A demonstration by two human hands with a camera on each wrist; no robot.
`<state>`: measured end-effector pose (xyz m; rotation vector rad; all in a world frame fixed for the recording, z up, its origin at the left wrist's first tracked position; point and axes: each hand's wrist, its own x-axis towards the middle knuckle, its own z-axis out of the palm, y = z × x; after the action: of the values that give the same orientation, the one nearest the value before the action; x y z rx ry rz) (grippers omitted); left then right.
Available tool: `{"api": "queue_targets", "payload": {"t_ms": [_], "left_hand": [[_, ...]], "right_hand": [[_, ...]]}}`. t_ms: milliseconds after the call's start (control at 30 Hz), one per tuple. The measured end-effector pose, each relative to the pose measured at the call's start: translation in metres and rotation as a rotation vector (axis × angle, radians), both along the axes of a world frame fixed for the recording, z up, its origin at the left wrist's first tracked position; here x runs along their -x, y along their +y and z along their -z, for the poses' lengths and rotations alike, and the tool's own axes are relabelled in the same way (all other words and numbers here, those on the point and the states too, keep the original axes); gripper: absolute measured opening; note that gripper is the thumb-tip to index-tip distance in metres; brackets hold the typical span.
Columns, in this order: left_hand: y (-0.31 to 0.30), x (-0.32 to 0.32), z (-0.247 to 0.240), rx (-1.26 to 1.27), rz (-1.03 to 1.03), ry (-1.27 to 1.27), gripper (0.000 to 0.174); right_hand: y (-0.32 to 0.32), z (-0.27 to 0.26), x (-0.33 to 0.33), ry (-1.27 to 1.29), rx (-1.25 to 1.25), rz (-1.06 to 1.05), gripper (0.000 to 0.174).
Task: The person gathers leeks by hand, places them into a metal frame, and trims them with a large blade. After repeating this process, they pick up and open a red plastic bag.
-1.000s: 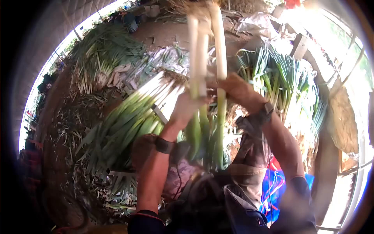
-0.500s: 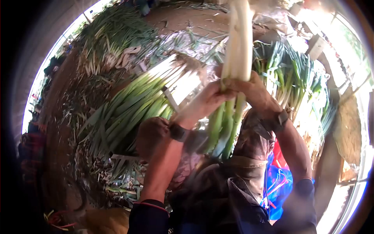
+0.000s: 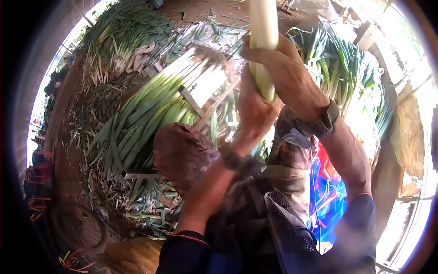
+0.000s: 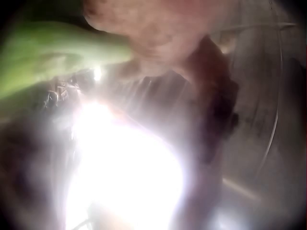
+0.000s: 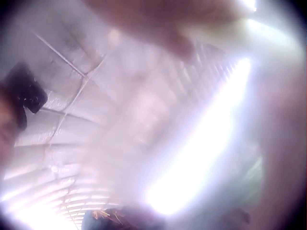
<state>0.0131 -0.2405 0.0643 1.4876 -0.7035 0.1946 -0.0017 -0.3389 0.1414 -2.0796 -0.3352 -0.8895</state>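
Note:
A thick pale leek shaft [image 3: 263, 25] rises upright toward the top of the head view, its upper end out of frame. My right hand [image 3: 294, 71] grips it, thumb and fingers around the pale part. Just below, my left hand [image 3: 256, 112] holds the greener lower part, which runs down into the fist. In the left wrist view, blurred green leaf [image 4: 53, 55] extends from that hand [image 4: 158, 33]. The right wrist view is hazy, with pale stalk [image 5: 268, 38] beside blurred fingers. My hands hide where the leaves continue.
Many leeks [image 3: 141, 118] lie on a wooden frame [image 3: 194, 102] at left, white ends away from me. More leek heaps stand at back left [image 3: 123, 36] and right [image 3: 337, 64]. A blue bag [image 3: 328, 201] is by my right leg. Leaf scraps litter the ground.
Separate leek shafts with roots in view have come together and now show as one thick shaft. My left hand has moved below the right, and the hanging green leaves are mostly hidden.

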Motion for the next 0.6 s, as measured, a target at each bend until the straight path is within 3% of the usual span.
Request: {"api": "queue_targets", "payload": {"t_ms": [33,100,133,167,200,233,267,300,367,400,433,467,567,600], "left_hand": [[0.003,-0.006,-0.005,0.000,0.040,-0.027,0.070],[0.003,-0.018,-0.020,0.027,-0.068,-0.221,0.065],[0.006,-0.021,-0.030,0.056,-0.091,-0.185,0.059],[0.015,-0.026,-0.043,0.095,-0.038,-0.117,0.052],[0.025,-0.039,-0.057,0.034,-0.035,-0.155,0.046],[0.036,-0.046,-0.070,0.130,-0.058,-0.029,0.047],[0.050,-0.052,-0.095,0.135,-0.107,0.014,0.048],[0.062,-0.062,-0.113,0.321,-0.063,-0.082,0.048],[0.102,-0.089,-0.149,0.351,-0.135,-0.295,0.049],[0.118,-0.083,-0.171,0.411,-0.137,-0.190,0.049],[0.134,-0.075,-0.191,0.354,-0.276,-0.282,0.043],[0.158,-0.097,-0.206,0.433,-0.188,-0.394,0.041],[0.230,-0.119,-0.259,0.270,-0.336,-0.628,0.044],[0.257,-0.124,-0.277,-0.004,-0.554,-0.706,0.050]], "right_hand": [[0.024,-0.034,0.008,0.432,-0.495,-0.061,0.034],[0.031,-0.056,0.009,0.341,-0.314,-0.132,0.030],[0.017,-0.051,-0.001,-0.217,0.431,-0.041,0.033],[0.037,-0.073,0.005,0.167,-0.266,-0.396,0.041],[0.045,-0.104,0.035,0.245,-0.263,-0.351,0.073],[0.048,-0.124,0.059,0.323,-0.263,-0.306,0.109],[0.029,-0.124,0.059,0.388,-0.538,-0.473,0.101],[0.003,-0.109,0.045,0.383,-0.541,-0.493,0.101],[-0.043,-0.053,-0.001,-0.152,0.319,-0.229,0.051],[-0.053,-0.036,-0.008,-0.016,0.175,-0.255,0.053],[-0.062,-0.022,-0.011,0.126,0.034,-0.275,0.055],[-0.070,-0.008,-0.012,0.124,0.032,-0.280,0.055],[-0.085,0.033,-0.020,0.185,-0.029,-0.248,0.040],[-0.086,0.044,-0.024,0.207,-0.050,-0.239,0.038]]}}
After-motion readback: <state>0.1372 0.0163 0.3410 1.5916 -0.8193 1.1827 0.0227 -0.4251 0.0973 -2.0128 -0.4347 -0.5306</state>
